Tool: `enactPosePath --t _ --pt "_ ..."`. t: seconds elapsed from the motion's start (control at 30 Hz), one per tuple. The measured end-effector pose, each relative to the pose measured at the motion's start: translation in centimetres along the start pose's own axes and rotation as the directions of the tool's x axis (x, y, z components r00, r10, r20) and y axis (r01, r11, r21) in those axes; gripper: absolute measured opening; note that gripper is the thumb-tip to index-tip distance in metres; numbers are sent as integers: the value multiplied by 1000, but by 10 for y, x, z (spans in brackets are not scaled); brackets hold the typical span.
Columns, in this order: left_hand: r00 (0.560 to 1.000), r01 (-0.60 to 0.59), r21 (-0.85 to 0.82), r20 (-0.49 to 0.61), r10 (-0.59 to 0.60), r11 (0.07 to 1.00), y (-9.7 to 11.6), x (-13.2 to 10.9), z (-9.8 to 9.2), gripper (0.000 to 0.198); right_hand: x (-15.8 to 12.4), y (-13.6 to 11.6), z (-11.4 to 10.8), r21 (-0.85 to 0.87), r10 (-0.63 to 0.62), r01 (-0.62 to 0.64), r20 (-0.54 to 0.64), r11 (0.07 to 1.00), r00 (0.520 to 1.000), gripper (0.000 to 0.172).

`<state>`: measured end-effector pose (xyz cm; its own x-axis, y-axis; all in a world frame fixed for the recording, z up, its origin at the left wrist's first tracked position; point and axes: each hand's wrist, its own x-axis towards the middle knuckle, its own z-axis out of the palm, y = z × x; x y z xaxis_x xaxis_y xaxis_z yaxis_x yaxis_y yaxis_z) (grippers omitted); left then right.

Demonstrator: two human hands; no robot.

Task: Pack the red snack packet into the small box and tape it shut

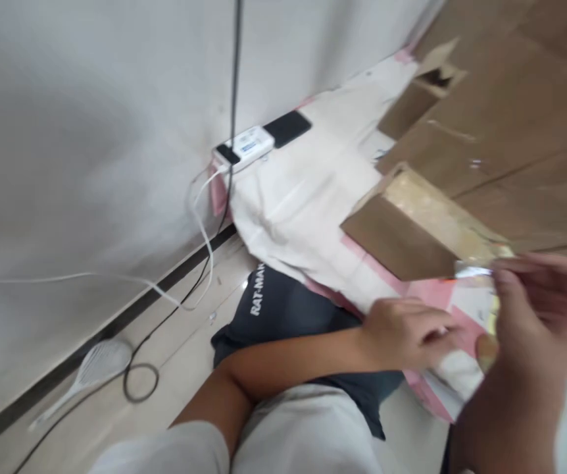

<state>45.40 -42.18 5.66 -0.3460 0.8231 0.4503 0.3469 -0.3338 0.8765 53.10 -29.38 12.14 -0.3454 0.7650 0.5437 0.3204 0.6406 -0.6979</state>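
My right hand [544, 303] is closed, thumb against fingers, on a small shiny clear plastic piece [475, 270]; blur hides its exact kind. My left hand [409, 332] rests lower, over the pink and white cloth [308, 204], with its fingers curled together. Whether something small is between those fingers I cannot make out. Just beyond both hands sits a brown cardboard box [402, 240] with a yellowish, glossy upper side. A yellowish thing [485, 352] shows partly beside my right wrist, mostly hidden.
Brown cardboard [525, 118] covers the right side, with a smaller open box [412, 102] on the far side. Against the wall lie a white plug-in device [251, 146] and a black phone-like slab [291, 127]. Cables [204, 240] trail to the floor, near a white racket-shaped swatter [103, 362].
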Motion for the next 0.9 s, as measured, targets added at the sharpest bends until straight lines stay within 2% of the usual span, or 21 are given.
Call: enactPosePath --t 0.1,0.2,0.27,0.33,0.43,0.5,0.67,0.77,0.9 --pt "983 -93 167 -141 117 982 -5 21 -33 38 7 6 -12 77 -107 103 50 992 993 34" --pt "954 -103 405 -219 206 908 -17 53 -65 27 14 13 -11 113 -107 97 86 989 991 27" --pt "955 -124 555 -158 251 822 -26 76 -81 27 21 17 -11 123 -97 84 110 989 989 28" --pt "963 -207 656 7 269 725 -34 99 -89 33 30 19 -12 122 -96 79 147 989 984 28" --pt "934 -357 680 248 257 640 -46 127 -88 39 48 24 -7 73 -134 122 187 990 973 27" --pt "917 -397 662 313 247 636 -55 137 -84 35 60 29 4 35 -170 167 201 985 965 28" --pt "915 -401 646 315 251 650 -75 144 -79 30 80 36 31 -70 -167 207 375 976 912 38" --pt "913 -407 616 285 291 674 -77 139 -77 33 81 29 29 -176 -91 185 436 967 895 41" --pt "918 -395 596 275 285 699 -64 120 -73 46 71 13 17 -245 -95 241 489 939 867 45"
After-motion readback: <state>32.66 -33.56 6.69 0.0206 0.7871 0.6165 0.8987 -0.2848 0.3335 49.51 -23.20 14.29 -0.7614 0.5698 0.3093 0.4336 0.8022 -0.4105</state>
